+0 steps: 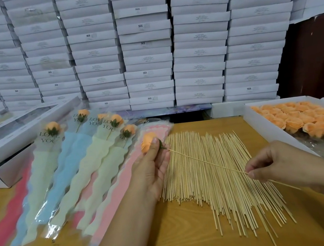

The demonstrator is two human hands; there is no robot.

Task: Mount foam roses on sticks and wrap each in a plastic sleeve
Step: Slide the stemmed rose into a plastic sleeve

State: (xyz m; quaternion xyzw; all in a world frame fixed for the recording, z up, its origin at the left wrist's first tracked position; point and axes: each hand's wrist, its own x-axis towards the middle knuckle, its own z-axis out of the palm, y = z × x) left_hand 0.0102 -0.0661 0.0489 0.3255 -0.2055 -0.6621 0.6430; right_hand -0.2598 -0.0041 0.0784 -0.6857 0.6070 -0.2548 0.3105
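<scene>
1. Both forearms reach in from the bottom edge over the yellowish-brown wooden table (186,244), and they are the nearest things in view.
2. At the right, the right hand (275,163) pinches a thin pale wooden stick (206,161) between thumb and fingertips near its lower end; a short length of it sticks out past the hand.
3. Further up, the left hand (152,163) curls round a peach-orange foam rose with a green calyx (148,141), thumb pressed on the bloom.
4. That stick's far tip meets the calyx, so this rose appears to be in the act of mounting; how deep the tip sits cannot be told.
5. Done so far, by my count: about five peach roses on sticks already sit inside the pastel wavy-edged plastic sleeves printed "LOVE YOU" (92,166), fanned on the table left of the hands.
6. An empty pink wavy-edged sleeve (122,189) lies just under the left hand, likely the next wrapper.
7. Left to do looks like a great deal: the spread bundle of bare wooden sticks (225,193) lies between the hands, and the shallow white tray (270,126) at the right holds many unmounted peach foam roses (306,121).
8. Stacked white flat boxes (145,41) fill the background.
</scene>
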